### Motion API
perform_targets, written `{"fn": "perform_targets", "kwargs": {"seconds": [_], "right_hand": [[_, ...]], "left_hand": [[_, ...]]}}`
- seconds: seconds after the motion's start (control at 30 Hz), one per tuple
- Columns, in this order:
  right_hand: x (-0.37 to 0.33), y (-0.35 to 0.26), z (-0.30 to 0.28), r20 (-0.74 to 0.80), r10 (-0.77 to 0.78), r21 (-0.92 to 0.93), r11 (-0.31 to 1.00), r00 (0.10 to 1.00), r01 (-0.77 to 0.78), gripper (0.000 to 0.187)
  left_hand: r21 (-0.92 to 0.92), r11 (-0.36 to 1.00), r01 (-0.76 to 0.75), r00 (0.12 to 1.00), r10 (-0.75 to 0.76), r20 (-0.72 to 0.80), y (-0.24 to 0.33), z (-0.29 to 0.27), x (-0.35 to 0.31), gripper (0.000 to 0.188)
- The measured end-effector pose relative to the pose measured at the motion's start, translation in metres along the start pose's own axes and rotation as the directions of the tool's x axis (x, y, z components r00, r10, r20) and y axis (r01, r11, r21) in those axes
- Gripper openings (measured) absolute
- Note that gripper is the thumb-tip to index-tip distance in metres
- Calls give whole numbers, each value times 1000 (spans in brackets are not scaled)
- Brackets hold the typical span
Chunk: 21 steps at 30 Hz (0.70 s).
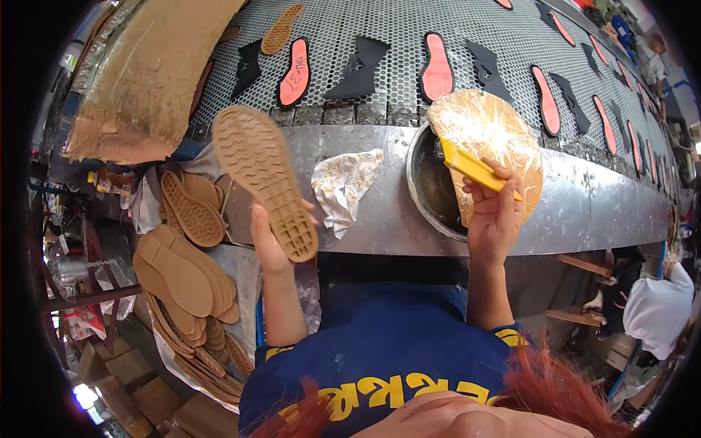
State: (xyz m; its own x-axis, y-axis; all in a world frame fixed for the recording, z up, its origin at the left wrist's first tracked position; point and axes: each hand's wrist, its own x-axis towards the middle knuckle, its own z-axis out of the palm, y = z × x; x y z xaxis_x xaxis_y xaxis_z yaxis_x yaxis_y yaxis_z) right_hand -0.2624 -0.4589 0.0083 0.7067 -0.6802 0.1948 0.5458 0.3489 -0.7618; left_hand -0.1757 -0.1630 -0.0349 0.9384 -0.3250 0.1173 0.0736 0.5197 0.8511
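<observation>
My left hand grips a tan shoe sole near its heel end. The sole is held up with its wavy tread and heel grid in view. In my right hand is a brush with a flat yellow handle. Its dark tip is over a round metal bowl, which has dark liquid inside. A tan board wrapped in shiny film covers the right part of the bowl. Between my hands, a crumpled white cloth or paper lies on the metal ledge.
Beyond the metal ledge, a mesh conveyor carries pink insoles, black cut pieces and one tan sole. Stacked tan soles are at my left, below a cardboard sheet. A person in white is at far right.
</observation>
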Motion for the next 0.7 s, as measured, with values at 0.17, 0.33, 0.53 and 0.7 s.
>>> {"fn": "perform_targets", "kwargs": {"seconds": [0.17, 0.33, 0.53, 0.7], "right_hand": [[-11, -4, 8, 288, -510, -347, 733, 811, 584, 26], [-23, -32, 25, 611, -447, -465, 466, 653, 753, 41], [-23, -32, 24, 614, -452, -490, 424, 647, 761, 40], [-23, -31, 26, 618, -453, -489, 419, 643, 765, 39]], "left_hand": [[-177, 943, 282, 941, -236, 241, -6, 71, -15, 70], [-60, 908, 416, 842, -359, 402, -9, 99, -27, 83], [40, 881, 471, 783, -439, 440, -1, 113, -32, 91], [126, 866, 484, 734, -480, 480, 2, 110, -34, 97]]}}
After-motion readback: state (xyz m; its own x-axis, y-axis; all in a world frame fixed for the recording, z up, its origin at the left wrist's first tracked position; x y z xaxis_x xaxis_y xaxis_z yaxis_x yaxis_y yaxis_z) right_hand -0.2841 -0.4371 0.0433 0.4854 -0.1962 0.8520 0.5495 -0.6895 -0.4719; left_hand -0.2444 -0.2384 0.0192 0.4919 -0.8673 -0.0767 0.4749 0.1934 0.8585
